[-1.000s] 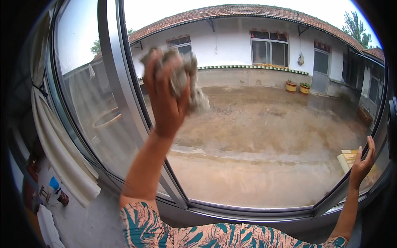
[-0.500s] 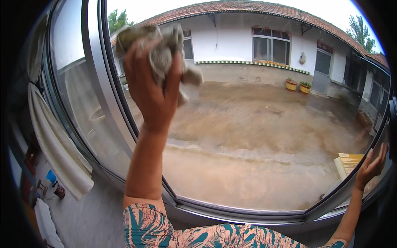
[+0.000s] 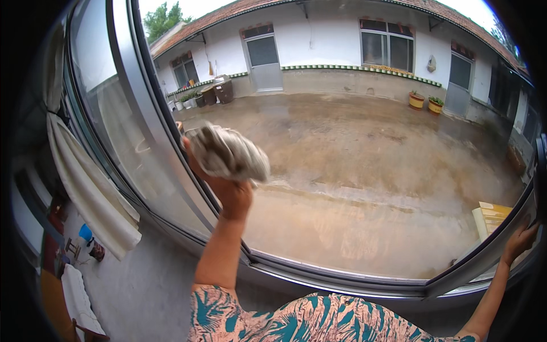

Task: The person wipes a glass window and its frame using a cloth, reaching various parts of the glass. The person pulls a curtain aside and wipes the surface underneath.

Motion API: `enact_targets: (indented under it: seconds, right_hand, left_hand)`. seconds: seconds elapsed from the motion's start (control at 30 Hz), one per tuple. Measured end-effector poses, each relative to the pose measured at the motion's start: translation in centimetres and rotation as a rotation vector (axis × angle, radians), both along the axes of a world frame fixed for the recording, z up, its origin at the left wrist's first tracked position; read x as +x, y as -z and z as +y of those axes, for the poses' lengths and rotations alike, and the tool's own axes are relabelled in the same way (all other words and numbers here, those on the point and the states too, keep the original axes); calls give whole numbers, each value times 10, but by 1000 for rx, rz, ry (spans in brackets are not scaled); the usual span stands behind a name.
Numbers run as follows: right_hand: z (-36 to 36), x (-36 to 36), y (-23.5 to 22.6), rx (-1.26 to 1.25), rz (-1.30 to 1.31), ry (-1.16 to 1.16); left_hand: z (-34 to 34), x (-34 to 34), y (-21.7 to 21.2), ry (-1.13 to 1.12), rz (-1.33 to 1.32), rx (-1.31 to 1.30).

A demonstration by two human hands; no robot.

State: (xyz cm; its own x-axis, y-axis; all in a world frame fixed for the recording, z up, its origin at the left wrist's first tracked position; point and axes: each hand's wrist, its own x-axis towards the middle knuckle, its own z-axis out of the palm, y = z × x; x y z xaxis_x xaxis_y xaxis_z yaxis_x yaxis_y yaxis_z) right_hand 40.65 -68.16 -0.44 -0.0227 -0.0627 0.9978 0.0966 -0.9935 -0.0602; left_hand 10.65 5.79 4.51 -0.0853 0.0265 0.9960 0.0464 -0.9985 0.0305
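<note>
1. Courtyard (image 3: pixel 353 148) is showing beyond window frame (image 3: pixel 342 283);
2. left hand (image 3: pixel 222 187): grip is holding bunched cloth (image 3: pixel 231 153), near frame's left upright;
3. right hand (image 3: pixel 519 242) is resting at frame's right; grip: can't tell;
4. flattening cloth is probably improving contact.

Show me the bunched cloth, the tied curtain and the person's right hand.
Bunched cloth (image 3: pixel 231 155): head view, on its folded middle.
Tied curtain (image 3: pixel 94 188): head view, on the pale fabric below the tie.
Right hand (image 3: pixel 518 241): head view, on the middle of the hand.
</note>
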Motion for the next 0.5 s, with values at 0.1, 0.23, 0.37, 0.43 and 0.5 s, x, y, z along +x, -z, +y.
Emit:
enact_targets:
  seconds: [0.1,0.23,0.37,0.43,0.5]
  right_hand:
    - [31,-26,-12,-12,-36,-66]
    - [54,-39,-15,58,-22,-161]
    - [88,-53,-22,81,-37,-175]
    - [98,-55,-22,98,-33,-196]
    - [106,-57,-24,90,-28,-214]
  left_hand:
    - [22,2,-87,-49,-68,130]
    - [48,-3,-222,-333,-235,372]
    - [18,4,-317,-51,-268,-22]
    - [13,7,-313,-131,-277,138]
    - [23,3,-286,-122,-196,224]
